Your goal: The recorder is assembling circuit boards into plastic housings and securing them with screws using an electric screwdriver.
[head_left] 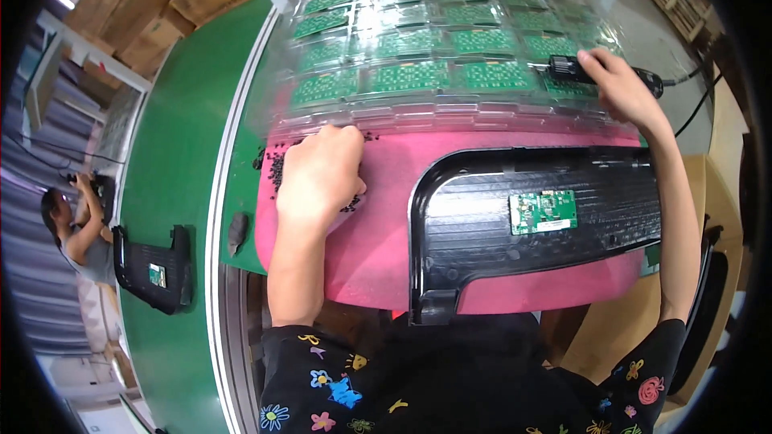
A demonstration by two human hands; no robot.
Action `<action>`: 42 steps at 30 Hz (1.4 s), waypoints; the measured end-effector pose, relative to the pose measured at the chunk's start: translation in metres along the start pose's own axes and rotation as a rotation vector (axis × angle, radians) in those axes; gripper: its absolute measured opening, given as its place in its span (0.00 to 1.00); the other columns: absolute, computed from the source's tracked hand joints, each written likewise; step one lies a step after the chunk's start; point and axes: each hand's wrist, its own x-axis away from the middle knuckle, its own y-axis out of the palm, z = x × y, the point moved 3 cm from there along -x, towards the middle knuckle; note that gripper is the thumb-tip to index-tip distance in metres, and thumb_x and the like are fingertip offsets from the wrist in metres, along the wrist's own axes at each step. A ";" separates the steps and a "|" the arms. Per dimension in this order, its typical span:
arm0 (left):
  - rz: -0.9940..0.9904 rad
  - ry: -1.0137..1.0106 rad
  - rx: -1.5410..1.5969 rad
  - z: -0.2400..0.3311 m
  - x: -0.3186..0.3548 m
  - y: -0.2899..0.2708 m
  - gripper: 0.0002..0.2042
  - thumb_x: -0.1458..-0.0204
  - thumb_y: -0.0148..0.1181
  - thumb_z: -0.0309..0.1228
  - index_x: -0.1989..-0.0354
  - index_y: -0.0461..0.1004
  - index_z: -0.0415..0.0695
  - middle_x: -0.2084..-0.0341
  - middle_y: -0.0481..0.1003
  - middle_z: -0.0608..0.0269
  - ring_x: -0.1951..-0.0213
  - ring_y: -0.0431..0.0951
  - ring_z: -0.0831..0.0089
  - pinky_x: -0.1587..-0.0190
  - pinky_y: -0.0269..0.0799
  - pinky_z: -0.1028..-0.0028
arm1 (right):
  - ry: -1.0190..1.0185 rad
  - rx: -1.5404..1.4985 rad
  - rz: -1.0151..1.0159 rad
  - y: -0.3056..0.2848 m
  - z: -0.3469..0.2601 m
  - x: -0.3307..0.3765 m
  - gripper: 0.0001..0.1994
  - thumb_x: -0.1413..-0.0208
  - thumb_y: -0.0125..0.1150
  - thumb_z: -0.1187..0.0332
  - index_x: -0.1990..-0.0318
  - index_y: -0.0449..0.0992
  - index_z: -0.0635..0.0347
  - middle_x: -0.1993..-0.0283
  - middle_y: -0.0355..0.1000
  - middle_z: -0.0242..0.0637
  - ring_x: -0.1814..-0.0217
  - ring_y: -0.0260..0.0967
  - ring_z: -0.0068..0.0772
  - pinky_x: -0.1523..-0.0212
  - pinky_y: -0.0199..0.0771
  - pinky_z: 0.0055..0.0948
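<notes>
Fingers of the right hand (615, 84) clamped round a black driver (569, 69), bit pointing left, above the clear trays (450, 111). Left hand (326, 165): fingers curled down at a scatter of tiny black bits, probably screws (276, 167); tips hidden, can't tell if pinching one.

Board (544, 212), green, lies flat inside the black panel (482, 253), nearer its upper edge. Panel rests on the pink mat (370, 273), right end partly behind the right forearm. Can't tell if any fastener is in.

Step looks like picking up a screw, with the driver held ready. Next move seems to call for a single screw between the left fingertips, then the driver over to a board hole, bit upright, board held flat. Risk: grabbing two, or dropping one into the panel.

Further out: trays full of boards beyond the mat, green bench (177, 153) at left with a second panel (173, 293), co-worker (84, 245) past it.
</notes>
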 end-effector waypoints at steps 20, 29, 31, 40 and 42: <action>0.164 -0.019 0.082 -0.010 -0.012 0.004 0.03 0.56 0.58 0.19 0.72 0.75 0.37 0.70 0.76 0.43 0.64 0.79 0.46 0.60 0.75 0.55 | -0.231 -1.448 -0.114 0.015 -0.051 0.096 0.18 0.42 0.63 0.61 0.52 0.67 0.63 0.69 0.68 0.31 0.71 0.66 0.23 0.64 0.68 0.25; 0.138 0.779 1.199 0.099 0.003 -0.023 0.08 0.63 0.71 0.16 0.72 0.81 0.34 0.72 0.81 0.56 0.67 0.81 0.70 0.61 0.76 0.74 | -0.283 -1.819 0.003 0.030 -0.064 0.108 0.20 0.37 0.49 0.49 0.49 0.65 0.56 0.78 0.58 0.24 0.80 0.57 0.21 0.67 0.65 0.31; 0.071 0.766 1.297 0.101 0.002 -0.016 0.08 0.61 0.72 0.16 0.71 0.81 0.34 0.70 0.81 0.54 0.66 0.81 0.69 0.60 0.76 0.74 | -0.328 -1.809 0.011 0.030 -0.066 0.114 0.21 0.36 0.48 0.48 0.47 0.66 0.55 0.77 0.58 0.22 0.79 0.55 0.19 0.67 0.63 0.28; 0.032 0.639 1.362 0.102 0.001 -0.002 0.06 0.51 0.65 0.19 0.65 0.81 0.35 0.68 0.82 0.57 0.66 0.83 0.73 0.60 0.78 0.76 | -0.639 -1.749 -0.038 0.020 -0.062 0.123 0.24 0.39 0.53 0.45 0.46 0.64 0.52 0.78 0.59 0.19 0.81 0.55 0.14 0.68 0.62 0.24; 0.060 0.654 1.345 0.100 0.000 -0.003 0.06 0.50 0.65 0.19 0.64 0.81 0.35 0.67 0.82 0.56 0.65 0.83 0.73 0.60 0.78 0.77 | -0.696 -1.680 -0.006 0.014 -0.064 0.126 0.23 0.41 0.56 0.46 0.49 0.64 0.51 0.78 0.60 0.19 0.82 0.57 0.14 0.69 0.64 0.25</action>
